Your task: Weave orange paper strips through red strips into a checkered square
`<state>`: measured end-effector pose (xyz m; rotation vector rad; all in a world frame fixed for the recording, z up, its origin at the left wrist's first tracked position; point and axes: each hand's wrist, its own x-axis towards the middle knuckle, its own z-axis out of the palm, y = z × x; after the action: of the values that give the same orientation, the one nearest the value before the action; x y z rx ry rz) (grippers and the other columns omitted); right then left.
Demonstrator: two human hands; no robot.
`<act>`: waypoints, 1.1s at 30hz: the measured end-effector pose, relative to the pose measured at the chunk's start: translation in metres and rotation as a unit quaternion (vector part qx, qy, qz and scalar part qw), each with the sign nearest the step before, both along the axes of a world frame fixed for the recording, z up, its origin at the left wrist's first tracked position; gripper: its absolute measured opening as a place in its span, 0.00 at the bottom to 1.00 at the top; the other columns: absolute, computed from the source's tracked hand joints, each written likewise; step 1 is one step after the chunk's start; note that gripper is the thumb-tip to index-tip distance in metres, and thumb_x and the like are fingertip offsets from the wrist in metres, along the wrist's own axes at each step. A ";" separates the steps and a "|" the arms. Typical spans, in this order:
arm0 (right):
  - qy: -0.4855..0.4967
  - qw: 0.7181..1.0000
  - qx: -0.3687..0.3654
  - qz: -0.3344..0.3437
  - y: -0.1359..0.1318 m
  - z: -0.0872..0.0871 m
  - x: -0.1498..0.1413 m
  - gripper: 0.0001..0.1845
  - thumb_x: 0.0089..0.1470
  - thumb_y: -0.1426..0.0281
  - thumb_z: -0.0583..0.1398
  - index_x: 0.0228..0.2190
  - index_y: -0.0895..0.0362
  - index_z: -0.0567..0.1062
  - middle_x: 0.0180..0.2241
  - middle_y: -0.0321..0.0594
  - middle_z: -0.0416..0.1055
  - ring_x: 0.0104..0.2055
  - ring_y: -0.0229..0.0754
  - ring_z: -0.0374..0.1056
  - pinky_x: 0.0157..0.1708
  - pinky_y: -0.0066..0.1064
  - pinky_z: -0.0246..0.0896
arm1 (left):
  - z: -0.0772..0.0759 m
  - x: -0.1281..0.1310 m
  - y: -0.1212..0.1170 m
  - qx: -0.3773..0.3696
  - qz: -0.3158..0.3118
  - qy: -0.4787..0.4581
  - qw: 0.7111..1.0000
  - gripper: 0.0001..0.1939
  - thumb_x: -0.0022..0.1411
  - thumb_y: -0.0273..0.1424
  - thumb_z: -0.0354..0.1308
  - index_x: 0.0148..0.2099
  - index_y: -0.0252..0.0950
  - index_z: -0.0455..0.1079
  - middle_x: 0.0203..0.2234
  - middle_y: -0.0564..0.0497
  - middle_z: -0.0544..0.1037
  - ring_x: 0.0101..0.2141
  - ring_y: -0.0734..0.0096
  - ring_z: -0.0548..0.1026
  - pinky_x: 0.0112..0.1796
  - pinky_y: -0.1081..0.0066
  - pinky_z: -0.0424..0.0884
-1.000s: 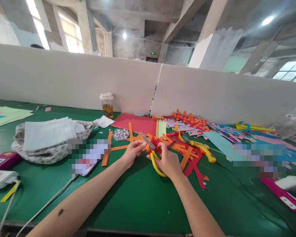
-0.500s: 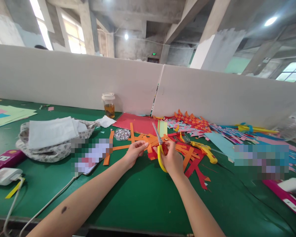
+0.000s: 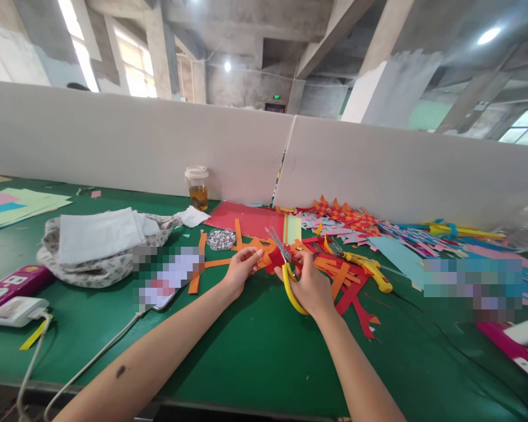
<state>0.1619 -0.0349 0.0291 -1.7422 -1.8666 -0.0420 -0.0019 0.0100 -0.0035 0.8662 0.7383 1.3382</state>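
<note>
My right hand (image 3: 313,286) grips a pair of scissors (image 3: 294,296) with yellow handles. The metal blades point up and away, their tips slightly apart. To the left, my left hand (image 3: 243,271) is closed in a pinch at the edge of a small red and orange paper piece (image 3: 278,258), partly hidden behind the scissors. Loose orange paper strips (image 3: 219,263) lie around both hands. Red paper strips (image 3: 351,296) are heaped with more orange ones just right of my right hand.
A yellow glue gun (image 3: 372,271) with a cord lies at right. Behind are woven orange-red paper pieces (image 3: 345,215), a red sheet (image 3: 250,220) and a lidded cup (image 3: 198,190). Left are a bag of googly eyes (image 3: 221,239), a phone (image 3: 176,275), a cloth bag (image 3: 101,272) and a power strip (image 3: 15,284).
The scissors have turned, their blades now leaning further left and opening a little. The red paper by the fingers has shifted up. The view has moved slightly.
</note>
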 end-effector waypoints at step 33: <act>-0.109 0.992 -0.013 0.059 -0.001 -0.008 -0.008 0.21 0.49 0.57 0.51 0.41 0.56 0.58 0.27 0.40 0.71 0.26 0.45 0.69 0.20 0.27 0.47 | 0.003 -0.001 -0.001 0.061 0.054 0.006 0.997 0.16 0.45 0.40 0.63 0.32 0.35 0.66 0.16 0.60 0.65 0.12 0.88 0.56 0.15 0.80 0.50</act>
<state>0.1544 -0.0354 0.0212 -1.6968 -2.1327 -0.1689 -0.0030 0.0094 -0.0005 0.9425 0.7275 1.4870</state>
